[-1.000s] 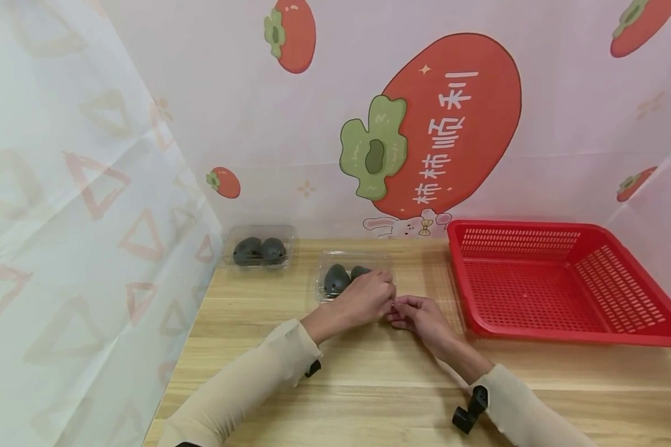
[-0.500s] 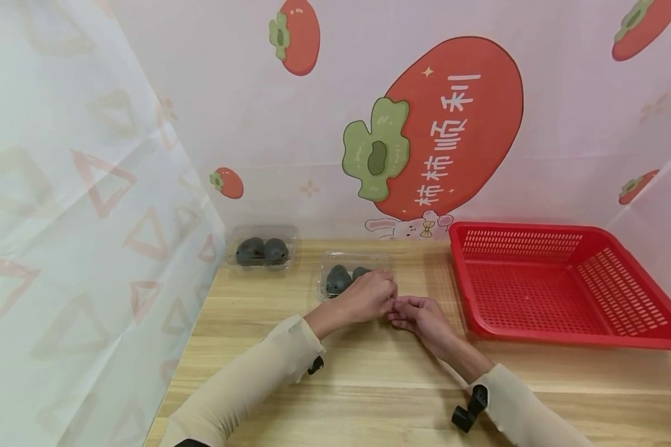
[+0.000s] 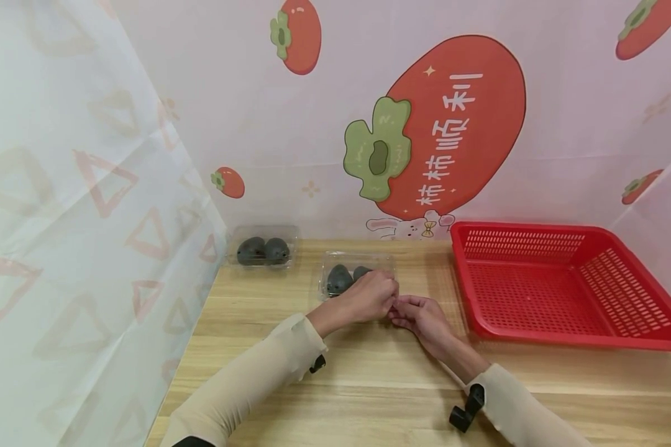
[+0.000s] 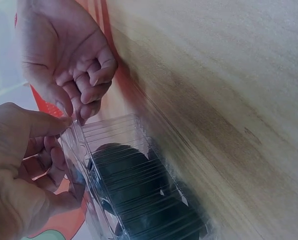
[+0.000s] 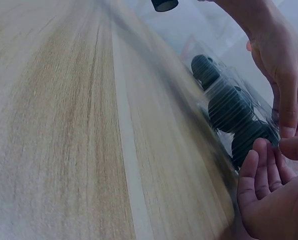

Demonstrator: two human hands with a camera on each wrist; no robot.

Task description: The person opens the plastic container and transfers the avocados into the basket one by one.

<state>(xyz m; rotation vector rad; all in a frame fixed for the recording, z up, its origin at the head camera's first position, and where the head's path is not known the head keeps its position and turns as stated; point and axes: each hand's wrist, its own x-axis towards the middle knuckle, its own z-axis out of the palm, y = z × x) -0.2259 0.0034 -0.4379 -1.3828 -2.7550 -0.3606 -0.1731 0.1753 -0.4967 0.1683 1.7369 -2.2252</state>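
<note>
A clear plastic clamshell box with two dark avocados sits mid-table. My left hand covers its near right corner, thumb and curled fingers pinching the box's rim. My right hand meets it from the right and pinches the same corner. In the left wrist view the left hand and right hand close on the ribbed box at one corner. The right wrist view shows the right hand, the left hand and the avocados inside.
A second clear box with two avocados stands at the back left by the curtain. A red slotted basket lies to the right, close to the right hand. The wooden table runs to a printed backdrop behind.
Both hands stay at the box's near right corner. Only the view shifts slightly.
</note>
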